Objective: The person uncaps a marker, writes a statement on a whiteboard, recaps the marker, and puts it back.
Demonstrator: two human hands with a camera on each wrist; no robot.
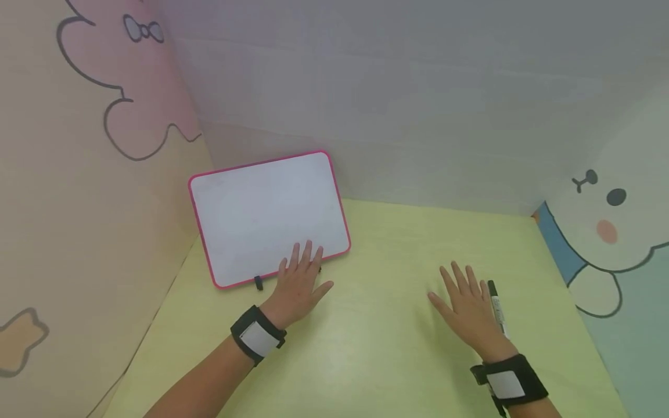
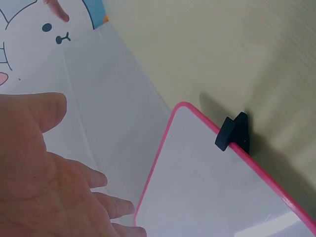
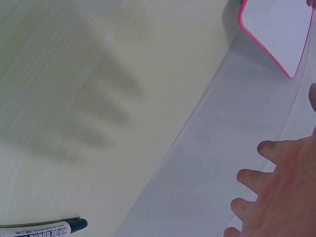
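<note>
On the left, a pink-rimmed whiteboard [image 1: 269,217] leans tilted against the back wall [image 1: 418,116], its lower edge on the yellow-green desk [image 1: 376,348], with a small black clip [image 2: 233,132] on that edge. The left hand [image 1: 298,287] hovers with its fingers [image 1: 305,255] straight and spread over the board's lower right part; it grips nothing, and I cannot tell whether it touches. The board looks light, stiff and slick-faced, so the rim is likely the surest place to take hold. Further right, the right hand [image 1: 467,307] lies flat and open above the desk, holding nothing. Just beside its outer edge lies a whiteboard marker [image 1: 497,307]: light, rigid and apt to roll; best pinched mid-barrel.
</note>
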